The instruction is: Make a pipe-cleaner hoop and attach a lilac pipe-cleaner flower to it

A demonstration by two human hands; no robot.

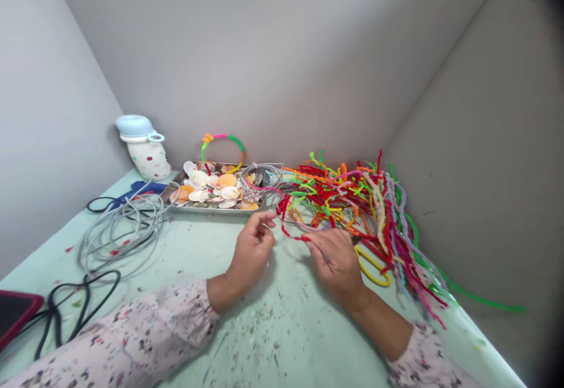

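Between my hands, above the table, is a curved red fuzzy wire [285, 226], with a red bunched part at its upper end and a pink stretch running off to the left. My right hand [337, 262] pinches the wire's lower end between thumb and fingers. My left hand [252, 250] is just left of the wire, fingers curled and pressed together near its red upper part; what they hold, if anything, is too small to tell. Beyond my left hand, a multicoloured ring [242, 156] stands upright at the tray of shells.
A metal tray [207, 208] holds shells. Tangled colourful fuzzy wires [390, 223] cover the right back. At left are a grey wire coil [121, 238], a blue-handled tool [141, 189], a bottle [150, 159], a black cable [83, 294] and a red-edged device [17, 314]. Walls rise behind.
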